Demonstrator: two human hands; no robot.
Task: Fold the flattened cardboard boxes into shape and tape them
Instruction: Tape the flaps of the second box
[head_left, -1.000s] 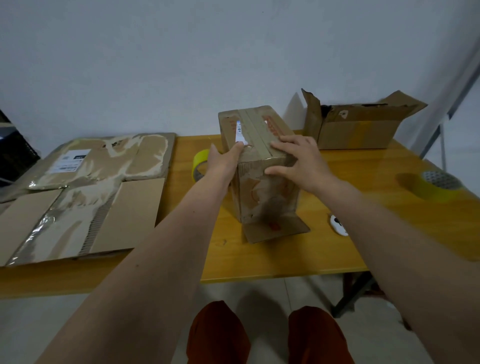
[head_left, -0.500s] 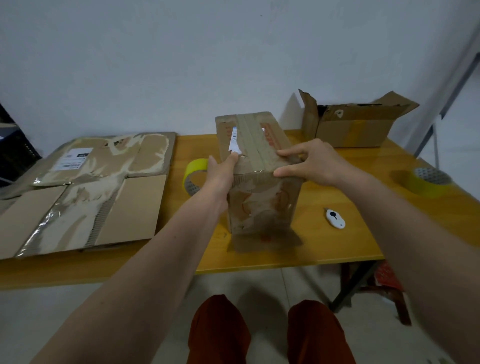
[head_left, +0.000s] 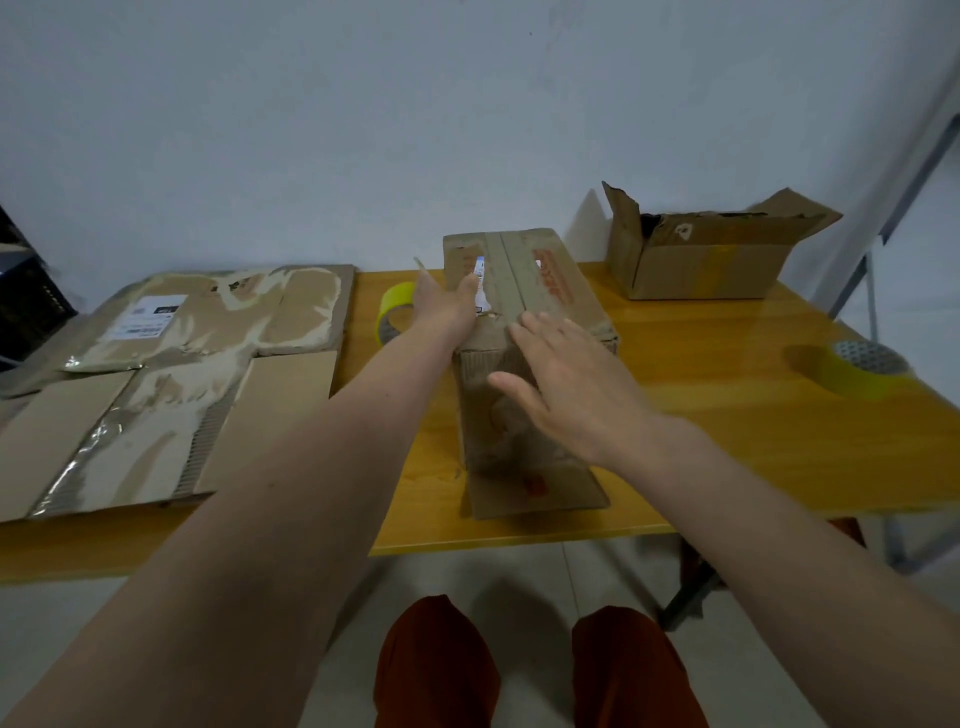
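A folded cardboard box (head_left: 540, 280) stands in the middle of the yellow table (head_left: 727, 415), its taped top up and one flap (head_left: 535, 488) lying flat toward me. My left hand (head_left: 447, 306) holds the box's top left edge, thumb on top. Fingers straight, my right hand (head_left: 566, 384) lies over the near top edge and front face. A yellow tape roll (head_left: 392, 317) stands just left of the box, partly behind my left hand. Flattened cardboard boxes (head_left: 171, 374) lie at the table's left.
An open cardboard box (head_left: 711, 254) sits at the back right by the wall. A second yellow tape roll (head_left: 852, 369) lies near the right edge. A folding frame (head_left: 883, 228) leans beyond the table's right corner. My knees show below the front edge.
My right hand let go of the top right edge and slid down to the near front face, fingers now straight. The near flap shows flat again. The left hand kept its hold.
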